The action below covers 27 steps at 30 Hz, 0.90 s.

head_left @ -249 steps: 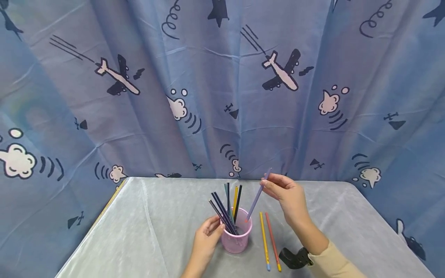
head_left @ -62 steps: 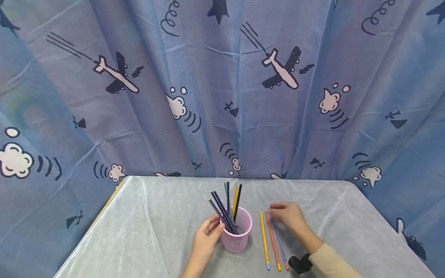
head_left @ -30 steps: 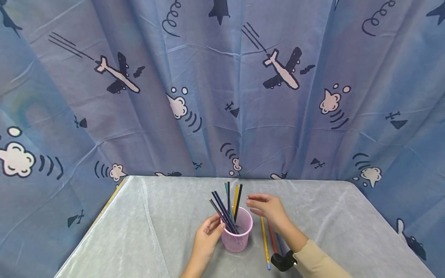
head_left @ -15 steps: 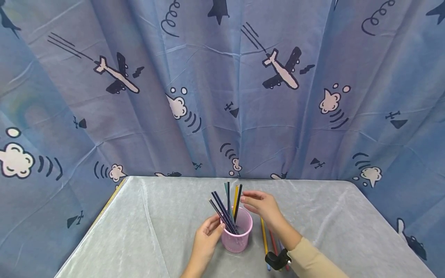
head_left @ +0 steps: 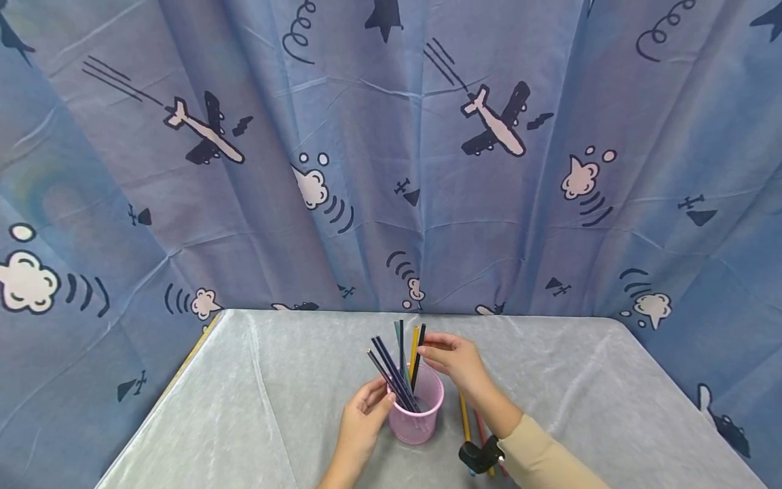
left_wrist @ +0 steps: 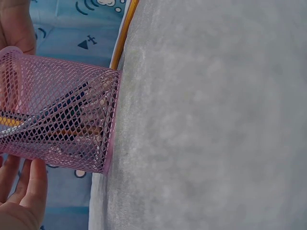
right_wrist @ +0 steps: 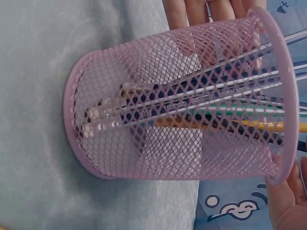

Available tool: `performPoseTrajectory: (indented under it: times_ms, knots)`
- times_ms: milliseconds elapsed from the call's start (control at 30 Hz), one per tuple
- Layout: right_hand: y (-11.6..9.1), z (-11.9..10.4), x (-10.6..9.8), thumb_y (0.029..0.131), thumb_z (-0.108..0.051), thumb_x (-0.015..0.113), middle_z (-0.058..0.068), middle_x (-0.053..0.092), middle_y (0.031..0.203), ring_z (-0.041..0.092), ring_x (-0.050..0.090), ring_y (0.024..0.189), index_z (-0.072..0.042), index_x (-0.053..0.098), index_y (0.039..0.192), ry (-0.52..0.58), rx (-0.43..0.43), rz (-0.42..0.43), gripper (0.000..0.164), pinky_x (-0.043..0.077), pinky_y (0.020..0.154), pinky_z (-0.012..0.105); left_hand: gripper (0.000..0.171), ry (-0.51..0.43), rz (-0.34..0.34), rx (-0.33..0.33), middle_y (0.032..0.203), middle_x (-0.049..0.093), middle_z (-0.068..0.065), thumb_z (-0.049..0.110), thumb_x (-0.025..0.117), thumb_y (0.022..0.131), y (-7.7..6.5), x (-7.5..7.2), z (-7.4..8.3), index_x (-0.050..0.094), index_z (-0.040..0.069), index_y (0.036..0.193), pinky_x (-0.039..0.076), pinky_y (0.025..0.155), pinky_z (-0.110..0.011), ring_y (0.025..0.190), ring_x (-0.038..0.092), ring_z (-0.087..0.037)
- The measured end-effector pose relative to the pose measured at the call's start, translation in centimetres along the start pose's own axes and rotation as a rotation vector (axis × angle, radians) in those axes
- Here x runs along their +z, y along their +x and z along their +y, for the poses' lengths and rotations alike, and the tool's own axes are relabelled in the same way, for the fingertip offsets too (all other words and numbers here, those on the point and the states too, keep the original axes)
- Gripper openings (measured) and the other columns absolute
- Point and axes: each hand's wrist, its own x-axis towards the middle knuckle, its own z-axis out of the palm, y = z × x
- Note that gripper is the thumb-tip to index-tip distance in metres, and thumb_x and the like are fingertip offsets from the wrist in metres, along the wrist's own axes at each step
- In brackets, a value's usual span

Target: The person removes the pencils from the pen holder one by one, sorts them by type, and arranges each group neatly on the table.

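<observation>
A pink mesh pencil cup (head_left: 412, 429) stands upright on the table. My left hand (head_left: 360, 418) holds it by the rim on its left side. Several pencils lean inside: dark blue ones (head_left: 385, 360), a teal one (head_left: 396, 330), a yellow one (head_left: 413, 350) and a black pencil (head_left: 417, 367). Thumb and fingers of my right hand (head_left: 458, 356) pinch the black pencil near its top, its lower end still in the cup. Through the mesh of the cup (right_wrist: 168, 52) in the right wrist view, the pencils' lower ends show near the base.
Right of the cup, a yellow pencil (head_left: 465, 415) and a red pencil (head_left: 480, 429) lie side by side on the grey cloth-covered table (head_left: 293, 380). The black wrist camera (head_left: 479, 456) and forearm mostly hide a purple pencil beside them. A patterned blue curtain (head_left: 379, 224) hangs behind.
The purple pencil went from my right hand to the table beside the other two. That hand then moved left to the black pencil and closed on it. My left hand stayed on the cup.
</observation>
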Motion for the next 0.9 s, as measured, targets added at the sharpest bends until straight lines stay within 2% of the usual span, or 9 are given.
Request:
performPoseTrajectory:
  times_ms: [167,400,633,767,900]
  knots:
    - [0.0,-0.1,0.2,0.087,0.000,0.070,0.006,0.073,0.092,0.008,0.068,0.083,0.013,0.063,0.117,0.023,-0.008,-0.003,0.033,0.063,0.084,0.031,0.047,0.003,0.003,0.002,0.131,0.060,-0.031,0.010,0.065,0.094,0.0,0.0,0.0,0.052,-0.015,0.132,0.052,0.095,-0.012,0.122,0.062,-0.035]
    - [0.1,-0.2,0.2,0.088,0.001,0.070,0.003,0.071,0.087,0.008,0.068,0.079,0.014,0.062,0.113,0.055,-0.005,0.008,0.029,0.064,0.081,0.032,0.047,0.006,0.011,0.000,0.130,0.060,-0.032,0.009,0.065,0.094,0.1,0.1,0.0,0.052,-0.015,0.131,0.050,0.092,-0.008,0.119,0.064,-0.029]
    - [0.0,-0.7,-0.4,0.090,0.001,0.067,0.001,0.070,0.087,0.009,0.070,0.083,0.014,0.060,0.114,0.103,-0.017,0.017,0.027,0.062,0.087,0.038,0.047,0.016,0.007,0.005,0.131,0.060,-0.032,0.010,0.065,0.094,0.1,0.0,0.0,0.052,-0.015,0.131,0.052,0.096,-0.012,0.123,0.061,-0.037]
    - [-0.1,-1.3,-1.0,0.091,0.000,0.067,-0.001,0.071,0.088,0.008,0.070,0.084,0.013,0.060,0.115,0.100,-0.021,0.024,0.028,0.062,0.087,0.036,0.047,0.018,0.008,0.007,0.131,0.060,-0.031,0.010,0.065,0.094,0.2,0.0,0.0,0.052,-0.014,0.131,0.053,0.099,-0.019,0.125,0.060,-0.039]
    - [-0.3,-1.7,-1.5,0.091,0.002,0.065,-0.003,0.071,0.086,0.008,0.071,0.084,0.012,0.060,0.114,0.144,-0.025,0.024,0.025,0.062,0.087,0.034,0.046,0.013,0.013,0.000,0.132,0.060,-0.031,0.009,0.065,0.094,0.2,0.0,0.0,0.053,-0.014,0.131,0.054,0.100,-0.021,0.125,0.059,-0.039]
